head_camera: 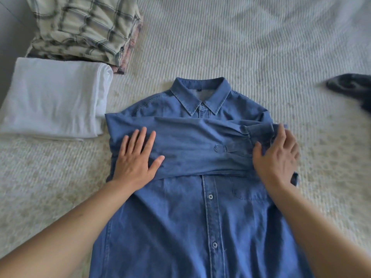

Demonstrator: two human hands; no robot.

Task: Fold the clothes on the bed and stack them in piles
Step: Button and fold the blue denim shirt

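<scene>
Grey floor [8, 27] beside bed.

A wide bed covered in a cream, finely ribbed woven bedspread [230, 47] fills almost the whole view — its thin ridges run in close parallel lines that bend with the wide-angle lens. The cover shows faint tan mottling in places, most plainly near the middle and along the lower left. Soft, shallow wrinkles cross its far right part, where broad bands of shadow and brightness alternate. The light is even and diffuse, daylight-like, with no hard shadows. At the upper left edge a narrow strip of plain grey surface [8, 27] lies beyond the bed — whether wall or floor cannot be told.
</scene>
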